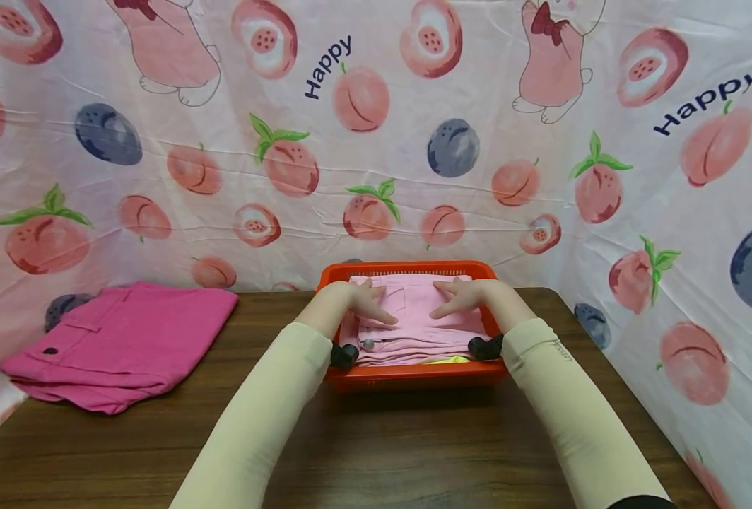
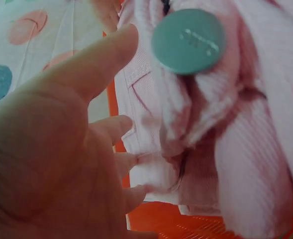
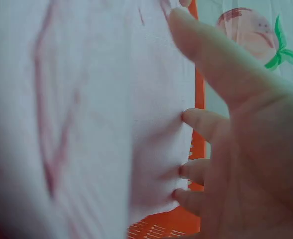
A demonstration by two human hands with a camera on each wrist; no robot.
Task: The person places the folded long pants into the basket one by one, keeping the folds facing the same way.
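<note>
Folded light pink trousers [image 1: 410,304] lie in an orange-red plastic basket [image 1: 408,370] in the head view. My left hand [image 1: 365,302] lies on their left part with fingers spread. On the right part, my right hand [image 1: 465,297] rests, its fingers also spread. In the left wrist view, the left fingertips touch the pink cloth beside a round grey-green button [image 2: 188,42]. The right wrist view shows the fingertips [image 3: 188,115] against the cloth's side. Neither hand grips anything. A bit of yellow fabric [image 1: 452,360] shows under the pink layers at the basket's front.
Folded hot pink trousers [image 1: 141,339] with a dark button lie at the left of the brown wooden table [image 1: 408,452]. A fruit-printed curtain [image 1: 363,170] hangs behind the table and along both sides. The basket stands near the back edge.
</note>
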